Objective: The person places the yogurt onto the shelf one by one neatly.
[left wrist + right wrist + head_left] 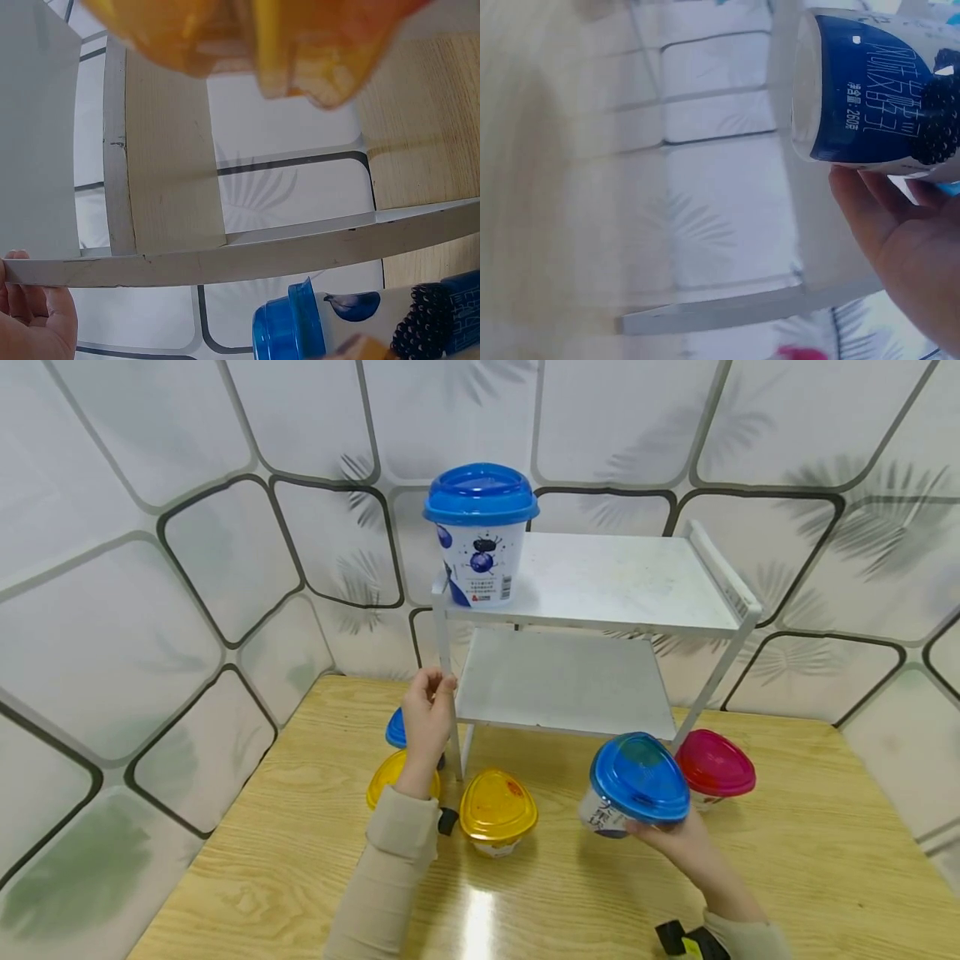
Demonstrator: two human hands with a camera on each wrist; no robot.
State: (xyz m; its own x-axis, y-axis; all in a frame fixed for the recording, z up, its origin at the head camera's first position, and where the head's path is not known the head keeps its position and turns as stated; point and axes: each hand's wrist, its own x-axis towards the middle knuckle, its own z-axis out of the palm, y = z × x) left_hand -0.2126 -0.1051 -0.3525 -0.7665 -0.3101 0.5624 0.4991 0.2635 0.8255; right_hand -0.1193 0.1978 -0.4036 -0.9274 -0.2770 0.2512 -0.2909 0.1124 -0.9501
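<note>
Pale wood-grain tabletop (pixel 570 902) spreads beneath everything. Nearest, the right hand (pixel 678 843) holds a blue-lidded cup (pixel 637 777) clear of the table, its fingers against the cup's side. Left of it stands a yellow-lidded cup (pixel 498 810); another yellow cup (pixel 386 774) sits partly behind the left arm. Beyond, the left hand (pixel 430 714) grips the left front post of a white two-tier rack (pixel 562 681), partly hiding a low blue lid (pixel 395 731). A pink-lidded cup (pixel 716 764) stands by the rack's right leg. Up top, at the left corner, stands a tall blue-lidded tub (pixel 482 556), before a patterned backdrop (pixel 82 635).
</note>
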